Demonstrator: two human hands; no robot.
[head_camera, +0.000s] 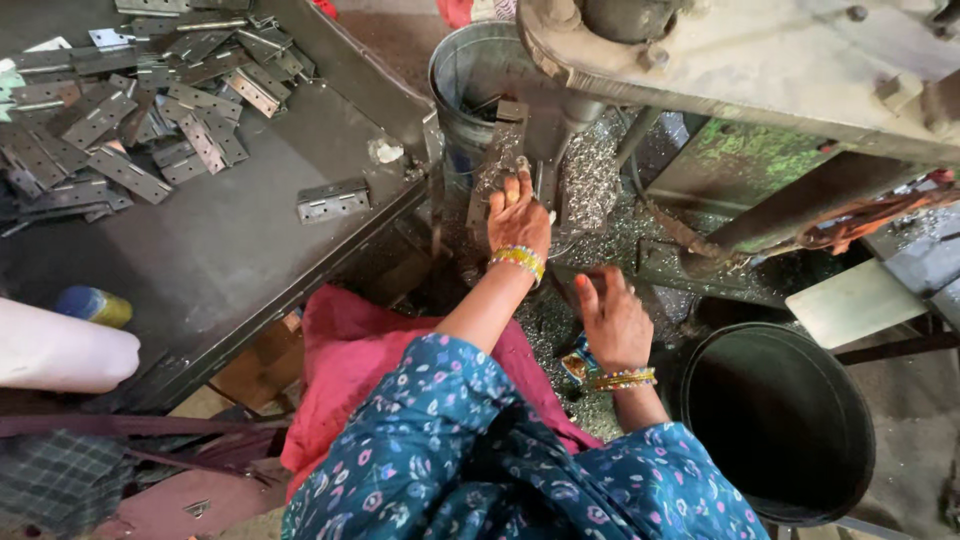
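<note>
Blue flowered sleeves (450, 450) lie closest, and both bare arms reach forward from them. Left hand (518, 215) rests with its fingers (512, 190) pressed together flat on a metal hinge plate (500, 160), which stands upright under the machine (720, 60). Right hand (612, 318) hovers lower with its fingers half curled and holding nothing. Metal shavings (590, 180) lie just right of the left fingers. More hinges (120, 120) are piled on the worktop (230, 250), far left of both hands. One dark bucket (780, 420) stands right of the right hand.
</note>
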